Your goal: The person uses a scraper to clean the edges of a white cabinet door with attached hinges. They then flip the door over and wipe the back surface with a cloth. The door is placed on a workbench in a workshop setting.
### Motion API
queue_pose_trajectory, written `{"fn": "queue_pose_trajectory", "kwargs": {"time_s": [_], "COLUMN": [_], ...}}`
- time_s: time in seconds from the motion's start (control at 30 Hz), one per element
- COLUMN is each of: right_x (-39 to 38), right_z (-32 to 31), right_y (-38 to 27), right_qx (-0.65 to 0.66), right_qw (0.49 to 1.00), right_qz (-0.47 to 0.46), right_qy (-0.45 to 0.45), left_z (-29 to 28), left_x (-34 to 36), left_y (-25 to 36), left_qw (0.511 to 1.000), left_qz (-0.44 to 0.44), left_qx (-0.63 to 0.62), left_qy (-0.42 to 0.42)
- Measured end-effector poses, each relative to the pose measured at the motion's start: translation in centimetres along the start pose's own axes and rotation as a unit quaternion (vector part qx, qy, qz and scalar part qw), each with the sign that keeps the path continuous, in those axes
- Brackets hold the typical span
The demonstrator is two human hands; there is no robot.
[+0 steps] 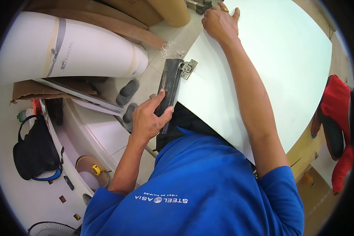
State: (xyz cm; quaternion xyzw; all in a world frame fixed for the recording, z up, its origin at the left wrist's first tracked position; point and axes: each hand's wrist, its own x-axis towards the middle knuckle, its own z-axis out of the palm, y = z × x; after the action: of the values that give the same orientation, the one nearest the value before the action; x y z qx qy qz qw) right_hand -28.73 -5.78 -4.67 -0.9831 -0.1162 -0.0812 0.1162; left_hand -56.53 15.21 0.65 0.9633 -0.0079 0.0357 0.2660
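A white board (287,67) lies in front of me, reaching from my waist to the top of the view. My left hand (149,118) grips a long black piece (169,76) along the board's left side. A metal hinge (188,70) sits beside that piece's upper end, on the board's edge. My right hand (220,25) is at the board's far left edge, fingers bent over it, with something small and yellow among them. Dark metal pieces (200,7) lie just left of that hand.
Large white rolls (90,47), brown rolls (165,11) and planks stand left, beside grey slippers (126,92). A black bag (35,153), a round container (86,161) with a yellow tape measure, and a fan (51,230) are lower left. Another person in red (338,114) is at right.
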Motion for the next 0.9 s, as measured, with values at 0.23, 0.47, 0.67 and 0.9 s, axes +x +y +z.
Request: {"fn": "queue_pose_trajectory", "kwargs": {"time_s": [0.23, 0.47, 0.67, 0.9], "right_x": [0.0, 0.3, 0.1, 0.2], "right_z": [-0.6, 0.1, -0.1, 0.2], "right_y": [-0.8, -0.1, -0.4, -0.1], "right_qx": [0.089, 0.057, 0.028, 0.027], "right_qw": [0.995, 0.998, 0.999, 1.0], "right_qz": [0.005, -0.006, -0.018, -0.009], "right_qy": [0.033, 0.025, 0.015, 0.005], "left_z": [1.8, -1.6, -1.1, 1.0], "left_x": [4.5, -8.1, -4.9, -3.0], "left_y": [-1.8, -6.4, -7.8, -3.6], "left_qw": [0.998, 0.987, 0.94, 0.99], "left_qz": [0.003, -0.026, -0.114, -0.065], "left_qx": [-0.052, -0.159, -0.309, -0.103], "left_qy": [0.035, 0.021, 0.092, 0.069]}}
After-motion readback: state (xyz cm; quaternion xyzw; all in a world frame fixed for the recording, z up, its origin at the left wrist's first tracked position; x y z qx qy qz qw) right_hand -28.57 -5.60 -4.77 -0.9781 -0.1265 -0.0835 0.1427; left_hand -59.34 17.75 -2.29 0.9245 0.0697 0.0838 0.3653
